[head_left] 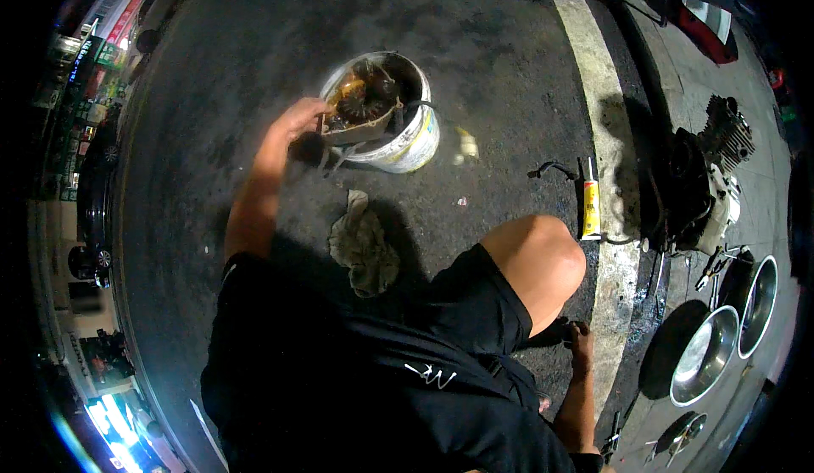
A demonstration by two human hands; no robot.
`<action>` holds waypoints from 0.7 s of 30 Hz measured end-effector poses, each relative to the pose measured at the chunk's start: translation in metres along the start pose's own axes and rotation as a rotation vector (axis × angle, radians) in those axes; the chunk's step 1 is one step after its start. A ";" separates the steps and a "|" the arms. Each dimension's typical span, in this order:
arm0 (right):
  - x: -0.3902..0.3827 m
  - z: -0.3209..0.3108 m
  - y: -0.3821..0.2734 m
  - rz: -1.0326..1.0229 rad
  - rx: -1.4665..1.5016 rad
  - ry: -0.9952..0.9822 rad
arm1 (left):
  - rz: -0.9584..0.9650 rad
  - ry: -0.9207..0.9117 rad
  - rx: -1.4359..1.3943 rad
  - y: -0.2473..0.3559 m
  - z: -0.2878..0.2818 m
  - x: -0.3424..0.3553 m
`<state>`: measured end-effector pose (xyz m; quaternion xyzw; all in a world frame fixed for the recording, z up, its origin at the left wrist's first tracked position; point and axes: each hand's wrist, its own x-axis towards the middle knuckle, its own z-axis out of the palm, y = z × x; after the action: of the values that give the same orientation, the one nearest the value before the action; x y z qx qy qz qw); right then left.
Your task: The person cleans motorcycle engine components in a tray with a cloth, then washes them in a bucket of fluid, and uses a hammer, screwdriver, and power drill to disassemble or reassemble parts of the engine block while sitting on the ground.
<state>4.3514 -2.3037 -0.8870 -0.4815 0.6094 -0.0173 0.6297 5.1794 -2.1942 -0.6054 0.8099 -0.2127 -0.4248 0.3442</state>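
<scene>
My left hand point(301, 119) reaches forward and grips the near left edge of a greasy metal engine casing point(360, 130). The casing rests tilted in the mouth of a white bucket point(413, 153), with brownish gear-like parts inside it. Behind my raised knee, my right hand point(581, 337) is low at the right with its fingers curled. Whatever it may hold is too dark to make out. A crumpled, stained rag point(365, 248) lies on the asphalt between me and the bucket.
A yellow tube point(591, 206) lies by the white road line point(612, 117), near a short black hose point(553, 169). Along the right stand a finned engine cylinder point(729, 134), an engine block point(699, 197), pliers point(710, 271) and metal bowls point(705, 358). A motorbike point(708, 15) is at the far right.
</scene>
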 end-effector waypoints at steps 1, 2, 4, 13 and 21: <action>-0.002 0.002 -0.002 0.010 0.013 0.008 | -0.004 -0.034 0.017 0.003 -0.003 0.001; -0.007 0.005 -0.002 0.020 0.027 0.016 | -0.005 -0.067 0.027 0.006 -0.006 0.001; -0.010 0.009 -0.004 0.038 0.014 0.030 | -0.004 -0.144 0.044 0.015 -0.007 0.003; -0.010 0.026 -0.030 0.033 -0.040 0.027 | 0.083 0.079 0.265 0.002 -0.001 0.019; 0.000 0.013 -0.034 0.015 -0.037 0.021 | 0.068 -0.083 0.379 0.020 -0.002 0.059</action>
<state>4.3810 -2.3148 -0.8682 -0.4882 0.6199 -0.0064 0.6142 5.2126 -2.2445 -0.6213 0.8344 -0.3302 -0.3980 0.1907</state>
